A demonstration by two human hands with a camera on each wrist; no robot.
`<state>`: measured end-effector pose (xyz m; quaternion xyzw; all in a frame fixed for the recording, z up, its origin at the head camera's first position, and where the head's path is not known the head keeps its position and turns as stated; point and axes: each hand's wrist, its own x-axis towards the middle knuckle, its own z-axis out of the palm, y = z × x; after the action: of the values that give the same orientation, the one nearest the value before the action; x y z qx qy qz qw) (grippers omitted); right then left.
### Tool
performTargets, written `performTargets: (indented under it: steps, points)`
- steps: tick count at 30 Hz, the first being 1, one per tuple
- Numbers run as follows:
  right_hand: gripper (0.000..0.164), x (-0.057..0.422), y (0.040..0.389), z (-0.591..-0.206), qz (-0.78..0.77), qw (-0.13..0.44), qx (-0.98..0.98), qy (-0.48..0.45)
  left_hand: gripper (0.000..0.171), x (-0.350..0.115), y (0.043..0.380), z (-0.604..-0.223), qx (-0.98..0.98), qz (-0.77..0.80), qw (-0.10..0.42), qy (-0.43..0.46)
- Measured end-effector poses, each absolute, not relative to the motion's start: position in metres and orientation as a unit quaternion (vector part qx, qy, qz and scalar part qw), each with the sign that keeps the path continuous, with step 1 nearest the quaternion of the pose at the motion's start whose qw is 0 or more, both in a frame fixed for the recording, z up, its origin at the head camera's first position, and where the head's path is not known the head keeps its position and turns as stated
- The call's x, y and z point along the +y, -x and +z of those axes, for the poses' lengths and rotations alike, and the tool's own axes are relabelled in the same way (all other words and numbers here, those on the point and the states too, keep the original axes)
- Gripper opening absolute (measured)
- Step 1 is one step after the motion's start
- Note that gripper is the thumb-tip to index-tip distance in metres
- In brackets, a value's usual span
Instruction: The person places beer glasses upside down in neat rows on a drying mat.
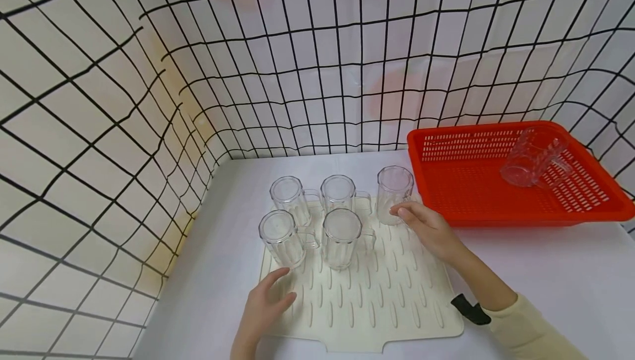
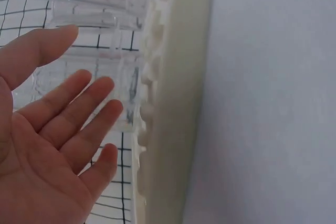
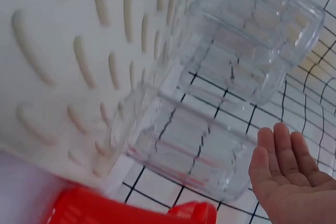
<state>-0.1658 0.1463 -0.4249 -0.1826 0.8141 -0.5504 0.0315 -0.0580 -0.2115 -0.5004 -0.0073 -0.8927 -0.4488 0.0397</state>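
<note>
Several clear glass mugs with handles stand upright on a cream ridged drying mat (image 1: 377, 305). My right hand (image 1: 429, 230) is beside the back-right mug (image 1: 394, 181), its fingers extended and overlapping the glass in the head view. The right wrist view has that mug (image 3: 194, 148) with the relaxed fingers of the right hand (image 3: 294, 177) near its rim, not wrapped around it. Close to the mat's left side, my left hand (image 1: 265, 307) is held with fingers spread, just in front of the front-left mug (image 1: 285, 241). Nothing lies in the left palm (image 2: 47, 166).
A red plastic basket (image 1: 486, 221) stands at the right, holding another glass mug (image 1: 531, 159) lying tilted. Black wire grid panels (image 1: 317, 73) enclose the back and sides. Under the mat is a white table surface (image 1: 203, 283).
</note>
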Motion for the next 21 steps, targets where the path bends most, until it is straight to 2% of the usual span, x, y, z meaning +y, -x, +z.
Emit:
performTargets:
  steps: [9,12,18,21]
  points:
    - [0.041,0.181,0.171,-0.408,-0.521,-0.010,0.841,0.144,0.058,-0.213,0.053,-0.499,-0.914,-0.403,0.035,0.012]
    - [0.042,0.194,0.171,-0.404,-0.509,-0.019,0.849,0.139,0.070,-0.211,0.053,-0.499,-0.922,-0.387,0.021,0.010]
    - [0.041,0.223,0.172,-0.403,-0.497,-0.046,0.858,0.123,0.101,-0.207,0.055,-0.505,-0.931,-0.362,-0.037,0.013]
    - [0.042,0.237,0.173,-0.403,-0.504,-0.058,0.854,0.115,0.107,-0.208,0.054,-0.508,-0.932,-0.358,-0.051,0.012]
